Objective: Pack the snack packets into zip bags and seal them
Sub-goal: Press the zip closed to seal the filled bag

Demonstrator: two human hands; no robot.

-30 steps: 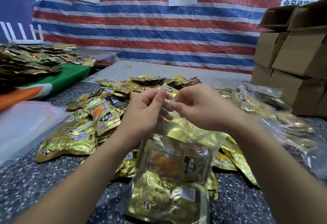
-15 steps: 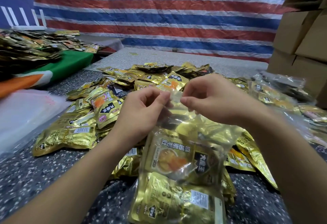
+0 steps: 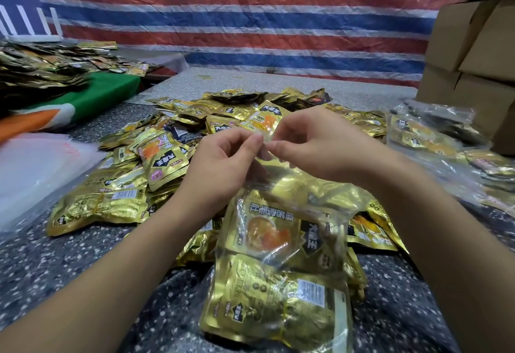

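Both hands pinch the top edge of a clear zip bag (image 3: 281, 244). The left hand (image 3: 223, 163) holds that edge between thumb and forefinger, and the right hand (image 3: 315, 149) pinches it just beside, the two sets of fingertips almost touching at the bag's mouth. Whether the seal is pressed closed along its length cannot be told, since the plastic there is transparent and crumpled.

The zip bag hangs down from the fingers toward the person, its lower end resting on the speckled table (image 3: 69, 263). Inside it lie gold snack packets (image 3: 274, 231), one showing an orange picture and dark label, another below it with its printed back up.

Behind and to the left of the zip bag spreads a loose heap of gold packets (image 3: 167, 157) on the table, reaching under both wrists. To the right of the zip bag lie filled clear bags (image 3: 426, 135), and beyond them stand stacked cardboard boxes (image 3: 473, 54). Far left of the zip bag sits a pile of flat clear plastic (image 3: 30, 169), with a green and orange cloth (image 3: 92, 99) behind it carrying more packets. A striped tarpaulin (image 3: 239, 18) of red, white and blue closes the back.
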